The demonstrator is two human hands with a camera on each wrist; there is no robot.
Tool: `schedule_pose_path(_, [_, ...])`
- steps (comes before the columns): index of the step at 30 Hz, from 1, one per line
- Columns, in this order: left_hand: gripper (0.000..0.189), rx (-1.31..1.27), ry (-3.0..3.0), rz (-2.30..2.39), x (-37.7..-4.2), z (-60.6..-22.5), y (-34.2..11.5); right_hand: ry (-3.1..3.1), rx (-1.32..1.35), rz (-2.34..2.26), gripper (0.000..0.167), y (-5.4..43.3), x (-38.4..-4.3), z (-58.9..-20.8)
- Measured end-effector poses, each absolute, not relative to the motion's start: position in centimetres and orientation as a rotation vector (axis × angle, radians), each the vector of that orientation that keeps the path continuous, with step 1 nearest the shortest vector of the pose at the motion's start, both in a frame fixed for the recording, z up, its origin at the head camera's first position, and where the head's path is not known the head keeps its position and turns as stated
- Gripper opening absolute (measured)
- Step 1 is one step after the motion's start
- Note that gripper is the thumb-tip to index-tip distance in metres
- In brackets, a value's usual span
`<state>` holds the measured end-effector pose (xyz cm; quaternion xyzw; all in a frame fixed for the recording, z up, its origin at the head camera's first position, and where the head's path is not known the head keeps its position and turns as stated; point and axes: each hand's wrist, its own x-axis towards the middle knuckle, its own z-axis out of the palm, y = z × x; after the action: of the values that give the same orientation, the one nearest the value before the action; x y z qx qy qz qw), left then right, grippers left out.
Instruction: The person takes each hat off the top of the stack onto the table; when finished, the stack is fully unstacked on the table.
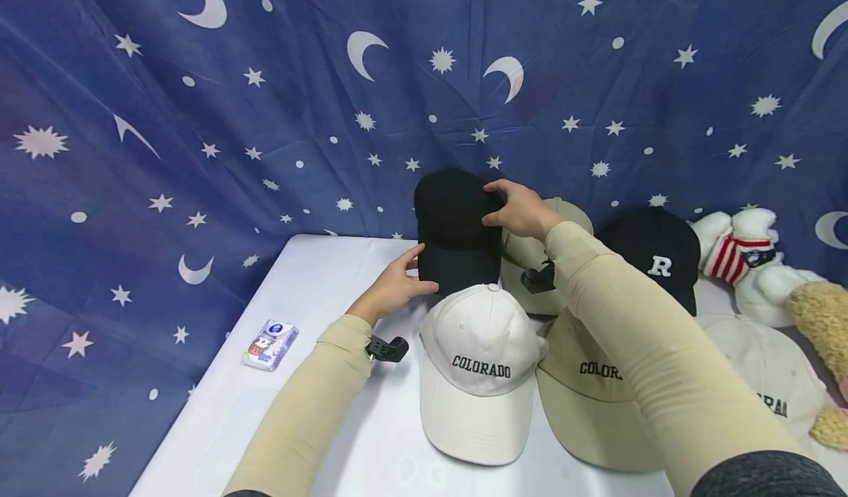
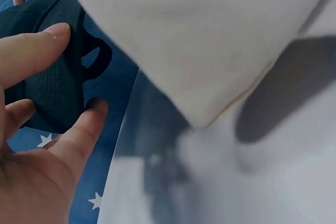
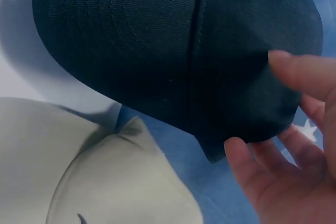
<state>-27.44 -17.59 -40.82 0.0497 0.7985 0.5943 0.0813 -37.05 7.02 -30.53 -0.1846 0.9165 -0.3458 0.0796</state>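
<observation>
A plain black cap [image 1: 457,210] is held between both hands near the back of the table, its brim facing the front. My left hand [image 1: 394,283] grips the brim's left side; in the left wrist view the thumb presses on the cap [image 2: 52,82]. At the crown's upper right, my right hand [image 1: 523,210] holds on, its thumb on the cloth and its other fingers along the edge in the right wrist view. Just in front stands a white COLORADO cap [image 1: 480,379]. A beige cap [image 1: 520,250], partly hidden by the right hand, sits to the right.
A khaki COLORADO cap [image 1: 589,416], a black cap with an R [image 1: 652,250] and another pale cap [image 1: 771,364] stand to the right, near plush toys [image 1: 765,283]. A tissue pack [image 1: 271,344] lies at left on the white table [image 1: 331,276]. Behind hangs a blue curtain [image 1: 298,114].
</observation>
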Motion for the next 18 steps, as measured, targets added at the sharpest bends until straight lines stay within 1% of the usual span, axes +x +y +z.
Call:
schedule_pose_path(5, [0.088, 0.172, 2.426, 1.732, -27.7, -41.1, -16.9, 2.77, -0.539, -1.037, 0.062, 7.9, -37.4, -31.2])
schedule_pose_path(18, [0.085, 0.132, 2.441, 1.699, -27.7, -42.1, -16.0, 2.754, -0.514, -1.05, 0.061, 8.7, -37.4, -32.8])
